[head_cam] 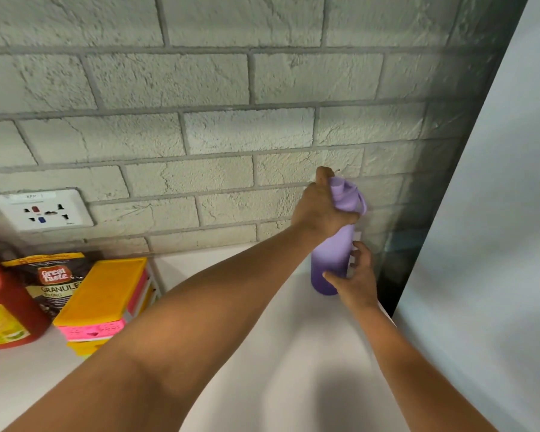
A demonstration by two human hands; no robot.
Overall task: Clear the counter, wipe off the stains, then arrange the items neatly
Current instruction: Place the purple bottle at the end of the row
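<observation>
Left hand (321, 207) is wrapped around the lid end of our tall lilac plastic water bottle (332, 260); right hand (356, 275) steadies the lower body with thumb and fingers curled loosely against it. Bottle stands upright at the back right of the white counter (262, 353), near the grey brick wall (231, 120) and well apart from the red jug (0, 307), coffee granule pouch (53, 282) and yellow-and-pink box stack (106, 300) on the left. We judge it rigid, smooth, likely slippery, top-heavy if full. Best hold: one hand at the neck, the other low on the body.
</observation>
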